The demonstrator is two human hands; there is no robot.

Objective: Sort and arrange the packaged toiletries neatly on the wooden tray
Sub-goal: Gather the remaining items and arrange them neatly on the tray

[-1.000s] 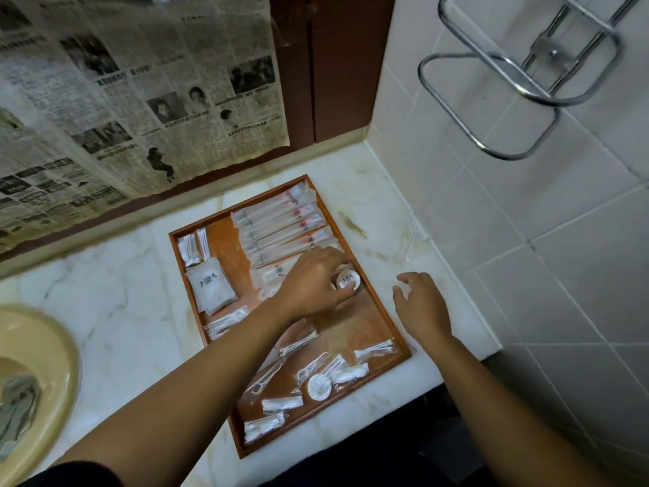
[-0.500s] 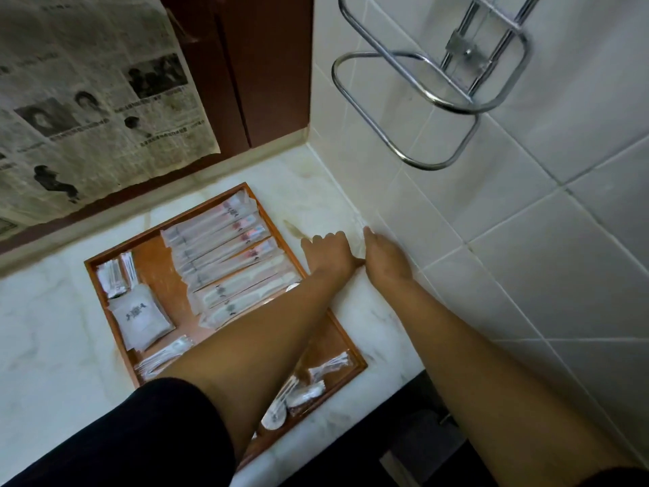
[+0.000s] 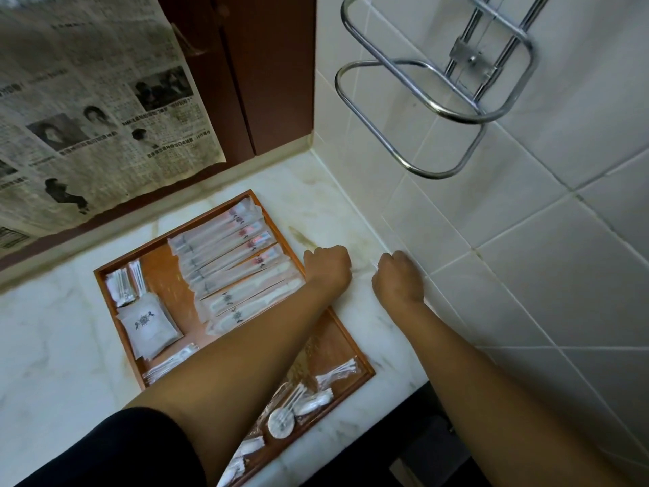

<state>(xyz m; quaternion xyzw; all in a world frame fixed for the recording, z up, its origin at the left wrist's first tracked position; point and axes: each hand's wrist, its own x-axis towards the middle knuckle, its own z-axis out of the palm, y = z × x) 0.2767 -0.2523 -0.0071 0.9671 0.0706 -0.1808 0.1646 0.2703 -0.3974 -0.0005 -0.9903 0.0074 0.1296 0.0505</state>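
The wooden tray (image 3: 165, 272) lies on the marble counter (image 3: 52, 346). Long toothbrush packets (image 3: 228, 247) and comb packets (image 3: 246, 297) lie side by side at its far right. A white sachet (image 3: 151, 325) and cotton swab packets (image 3: 123, 282) lie at the left. More swab packets (image 3: 337, 370) and a round white packet (image 3: 281, 421) sit loose at the near end. My left hand (image 3: 326, 267) and my right hand (image 3: 398, 279) rest as fists on the counter strip between tray and wall. A thin clear packet (image 3: 367, 266) shows faintly between them. My left forearm hides the tray's middle.
A tiled wall (image 3: 526, 258) rises just right of my hands, with a chrome wire rack (image 3: 439, 110) sticking out above them. Newspaper (image 3: 87, 117) hangs at the back left beside a brown cabinet (image 3: 267, 82). The counter's front edge runs near the tray's near corner.
My left hand left the round packet in the tray and both hands moved to the counter by the wall. They curled into fists and drew slightly apart.
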